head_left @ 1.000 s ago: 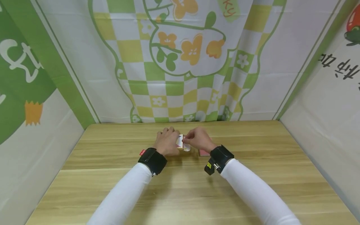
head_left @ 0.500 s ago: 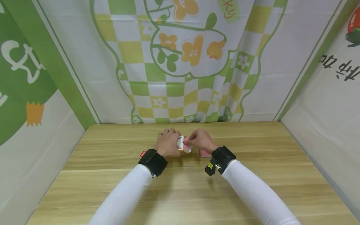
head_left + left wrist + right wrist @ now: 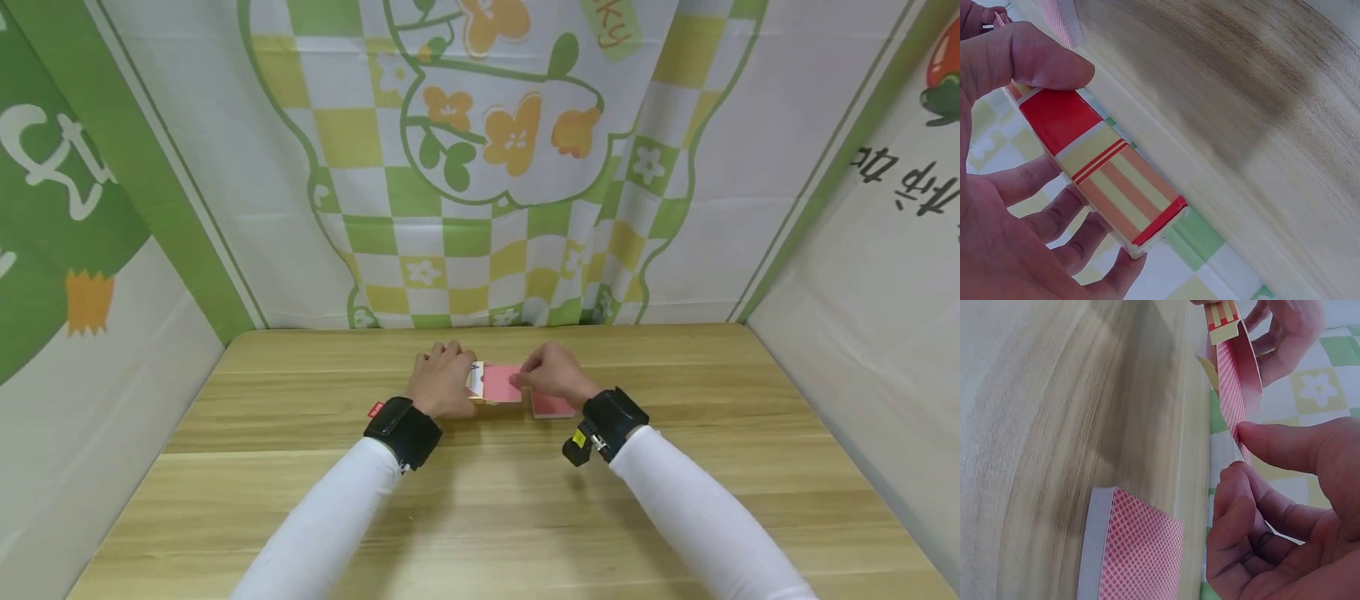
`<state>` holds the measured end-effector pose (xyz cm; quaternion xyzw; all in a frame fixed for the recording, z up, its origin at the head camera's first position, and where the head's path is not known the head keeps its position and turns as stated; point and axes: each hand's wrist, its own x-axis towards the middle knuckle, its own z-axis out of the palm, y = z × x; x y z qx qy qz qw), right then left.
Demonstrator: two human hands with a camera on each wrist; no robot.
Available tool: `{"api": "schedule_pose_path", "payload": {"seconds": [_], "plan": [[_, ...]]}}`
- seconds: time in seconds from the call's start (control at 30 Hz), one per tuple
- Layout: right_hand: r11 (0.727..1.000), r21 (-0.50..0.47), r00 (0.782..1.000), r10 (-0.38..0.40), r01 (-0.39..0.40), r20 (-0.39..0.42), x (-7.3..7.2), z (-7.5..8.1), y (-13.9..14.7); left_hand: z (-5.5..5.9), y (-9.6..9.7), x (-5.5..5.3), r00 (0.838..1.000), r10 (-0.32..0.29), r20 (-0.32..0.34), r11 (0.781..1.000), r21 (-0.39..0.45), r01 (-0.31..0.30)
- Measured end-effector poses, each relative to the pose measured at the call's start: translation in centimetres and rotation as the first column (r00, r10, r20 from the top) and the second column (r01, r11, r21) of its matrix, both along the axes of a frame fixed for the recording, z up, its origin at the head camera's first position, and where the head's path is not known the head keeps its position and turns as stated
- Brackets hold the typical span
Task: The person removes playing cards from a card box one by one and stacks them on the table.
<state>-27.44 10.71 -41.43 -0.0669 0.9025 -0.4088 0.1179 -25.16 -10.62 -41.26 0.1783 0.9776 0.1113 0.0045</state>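
My left hand (image 3: 441,383) grips a playing-card box (image 3: 1119,175) with red, cream and orange stripes, thumb on one narrow side and fingers along the other. The box's right end has its flap open, and red-backed playing cards (image 3: 501,383) stick well out of it. Thumb and index finger of my right hand (image 3: 553,372) pinch the outer end of these cards, as the right wrist view shows. Below the right hand, a squared stack of red-backed cards (image 3: 1141,550) lies on the table. The cards' inner ends are hidden in the box.
The wooden table (image 3: 480,517) ends at a patterned curtain (image 3: 480,250) just behind the hands. Fabric walls rise on the left and right. Each wrist wears a black strap; a small camera (image 3: 577,448) hangs from the right one.
The right hand has moved right, drawing the red-backed cards farther out of the box. More of the stack on the table shows. The left hand keeps its grip, shifted slightly left.
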Motion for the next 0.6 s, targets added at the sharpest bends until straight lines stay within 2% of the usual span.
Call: {"api": "schedule_pose_path", "payload": {"seconds": [0.07, 0.17, 0.2, 0.27, 0.37, 0.43, 0.53, 0.6], "plan": [[0.999, 0.038, 1.0, 0.011, -0.01, -0.026, 0.1, 0.2, 0.0, 0.0, 0.0, 0.0, 1.0, 0.0, 0.0, 1.0, -0.002, 0.0], [0.988, 0.136, 0.985, 0.098, -0.079, -0.141, 0.1, 0.8, 0.0, 0.1, 0.0, 0.0, 1.0, -0.001, 0.003, 1.0, -0.01, 0.001], [0.978, 0.178, 0.972, 0.146, -0.113, -0.184, 0.0, 1.0, -0.1, 0.1, 0.1, 0.0, 1.0, -0.001, 0.005, 1.0, -0.012, 0.001], [0.945, 0.267, 0.93, 0.26, -0.19, -0.259, -0.1, 1.5, -0.3, 0.2, 0.1, -0.1, 1.0, 0.001, 0.006, 1.0, -0.014, -0.001], [0.877, 0.37, 0.863, 0.421, -0.309, -0.279, -0.3, 2.0, -0.8, 0.1, 0.2, -0.2, 1.0, 0.006, 0.003, 1.0, -0.02, -0.006], [0.83, 0.419, 0.821, 0.501, -0.367, -0.274, -0.4, 2.0, -1.2, 0.1, 0.2, -0.3, 1.0, 0.008, 0.003, 1.0, -0.024, -0.008], [0.788, 0.453, 0.781, 0.566, -0.417, -0.264, -0.6, 1.7, -1.7, -0.1, 0.2, -0.3, 1.0, 0.005, 0.004, 1.0, -0.03, -0.005], [0.781, 0.451, 0.772, 0.578, -0.431, -0.263, -0.7, 1.3, -2.0, -0.2, 0.3, -0.3, 1.0, 0.001, 0.001, 1.0, -0.025, -0.001]]}}
